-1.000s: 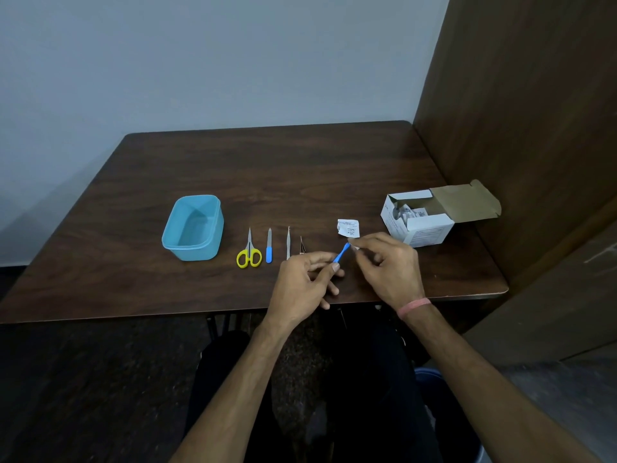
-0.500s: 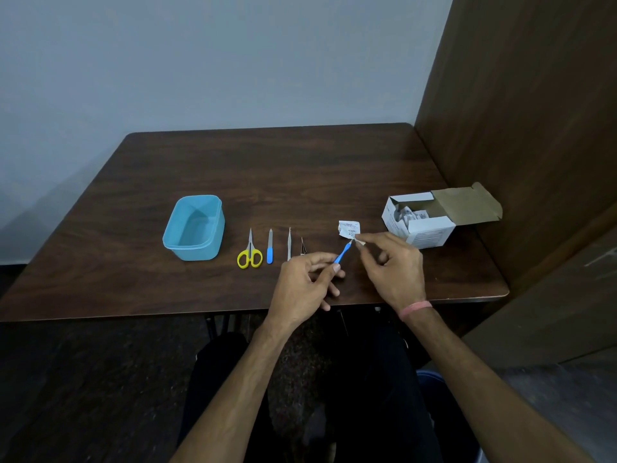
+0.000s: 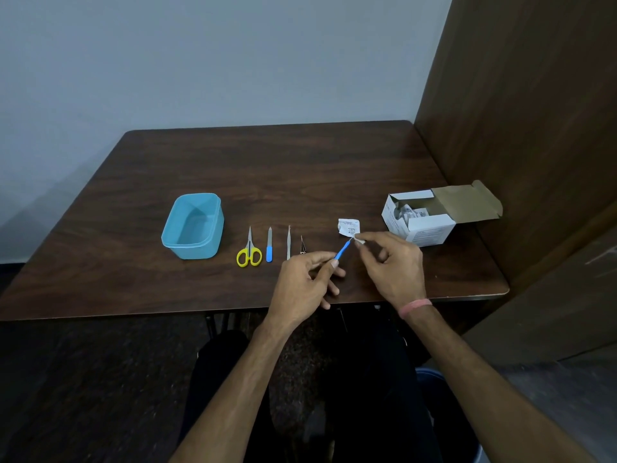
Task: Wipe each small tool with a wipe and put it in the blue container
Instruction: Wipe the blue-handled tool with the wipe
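My left hand (image 3: 305, 285) grips a small blue-handled tool (image 3: 342, 251) by its handle, tip pointing up and right. My right hand (image 3: 392, 262) pinches a small white wipe (image 3: 359, 240) against that tip. A torn wipe wrapper (image 3: 348, 226) lies on the table just beyond. The empty blue container (image 3: 193, 226) stands at the left. Between it and my hands lie yellow-handled scissors (image 3: 249, 252), a blue-handled file (image 3: 269, 245), a thin metal tool (image 3: 288, 242) and a small dark tweezer-like tool (image 3: 302, 245).
An open white cardboard box (image 3: 420, 218) of wipe sachets stands at the right of the dark wooden table (image 3: 267, 172). A brown wooden panel (image 3: 521, 111) borders the table's right side. A grey wall is behind.
My right hand has slid the wipe outward along the blue tool, from near the middle to its tip. The left hand keeps its hold and has barely moved.
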`<state>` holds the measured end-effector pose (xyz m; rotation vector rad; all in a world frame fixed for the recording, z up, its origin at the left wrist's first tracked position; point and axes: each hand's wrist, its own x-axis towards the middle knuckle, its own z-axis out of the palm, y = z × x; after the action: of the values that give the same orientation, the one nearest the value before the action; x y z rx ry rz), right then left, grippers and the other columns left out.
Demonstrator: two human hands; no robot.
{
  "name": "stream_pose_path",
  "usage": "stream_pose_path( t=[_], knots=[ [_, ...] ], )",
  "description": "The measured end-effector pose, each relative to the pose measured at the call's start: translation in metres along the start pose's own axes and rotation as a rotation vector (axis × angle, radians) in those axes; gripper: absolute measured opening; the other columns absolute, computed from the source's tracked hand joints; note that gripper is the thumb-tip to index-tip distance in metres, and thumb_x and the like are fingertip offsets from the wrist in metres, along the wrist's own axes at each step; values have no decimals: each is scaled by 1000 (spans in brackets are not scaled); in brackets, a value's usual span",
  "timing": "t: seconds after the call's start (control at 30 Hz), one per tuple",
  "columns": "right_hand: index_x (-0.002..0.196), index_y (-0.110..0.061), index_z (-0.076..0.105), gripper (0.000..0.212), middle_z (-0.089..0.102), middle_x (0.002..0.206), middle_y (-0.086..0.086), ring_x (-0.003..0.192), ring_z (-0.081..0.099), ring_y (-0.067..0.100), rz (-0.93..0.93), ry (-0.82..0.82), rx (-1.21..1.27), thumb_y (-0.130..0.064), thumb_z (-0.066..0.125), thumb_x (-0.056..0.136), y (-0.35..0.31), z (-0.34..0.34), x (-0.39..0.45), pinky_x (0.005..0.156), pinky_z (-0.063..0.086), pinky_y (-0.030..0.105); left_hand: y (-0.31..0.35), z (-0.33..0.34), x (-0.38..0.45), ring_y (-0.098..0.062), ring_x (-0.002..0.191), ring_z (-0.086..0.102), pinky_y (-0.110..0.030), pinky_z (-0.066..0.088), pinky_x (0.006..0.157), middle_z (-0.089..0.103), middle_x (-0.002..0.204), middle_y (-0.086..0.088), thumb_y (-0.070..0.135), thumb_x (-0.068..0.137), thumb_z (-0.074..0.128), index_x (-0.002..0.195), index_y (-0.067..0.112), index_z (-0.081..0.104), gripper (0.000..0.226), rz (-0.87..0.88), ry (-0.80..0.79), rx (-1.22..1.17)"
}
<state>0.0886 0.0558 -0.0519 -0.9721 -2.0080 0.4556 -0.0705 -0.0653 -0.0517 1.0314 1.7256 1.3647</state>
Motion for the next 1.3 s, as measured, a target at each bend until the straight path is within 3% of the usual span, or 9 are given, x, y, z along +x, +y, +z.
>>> stream_pose_path(
  t=[0.23,0.43,0.57,0.73,0.93,1.1,1.3],
  knots=[
    [107,-22,87,14,64,86,-25,59,53,3,-18,-5,12,-18,87,94,1,-1,0,63,40,7,0,0,-1,-13,64,73,-32,60,47,83,95,3,21,116,61,129,15,80,24,15,-24,48],
    [110,-21,87,17,53,81,-38,57,52,2,-47,-19,13,-18,88,94,0,-1,-1,62,39,7,2,-1,-2,-12,56,65,-31,60,48,80,88,2,22,117,60,131,15,79,25,14,-32,65],
    [109,-22,88,15,75,91,-19,57,52,1,-50,-19,9,-18,87,94,0,0,-2,60,47,16,3,-1,-3,-11,52,61,-29,59,47,77,82,4,24,117,58,130,15,78,26,26,-28,95],
    [106,-22,88,16,52,70,-35,55,48,4,30,91,27,-14,87,92,3,-1,1,62,43,14,5,-1,-4,-12,52,61,-30,60,47,77,83,1,26,118,57,121,23,79,23,29,-27,104],
    [111,-23,87,20,79,101,-12,61,55,-5,-82,-33,3,-12,83,94,1,2,-5,64,48,16,7,-1,-4,-13,52,61,-29,58,46,74,81,-1,25,118,56,116,25,78,22,39,-22,117],
    [112,-23,87,22,80,104,-11,63,54,-11,-89,-34,-7,-12,83,94,5,3,-4,65,53,21,8,-2,-4,-13,52,61,-30,59,47,67,73,7,26,118,56,118,20,79,24,28,-24,129],
    [112,-24,87,23,80,107,-13,64,54,-11,-82,-46,-27,-11,84,94,7,4,-4,69,46,11,9,-3,-4,-12,52,61,-32,59,48,66,73,7,27,118,56,116,22,80,25,37,-27,141]
  ],
)
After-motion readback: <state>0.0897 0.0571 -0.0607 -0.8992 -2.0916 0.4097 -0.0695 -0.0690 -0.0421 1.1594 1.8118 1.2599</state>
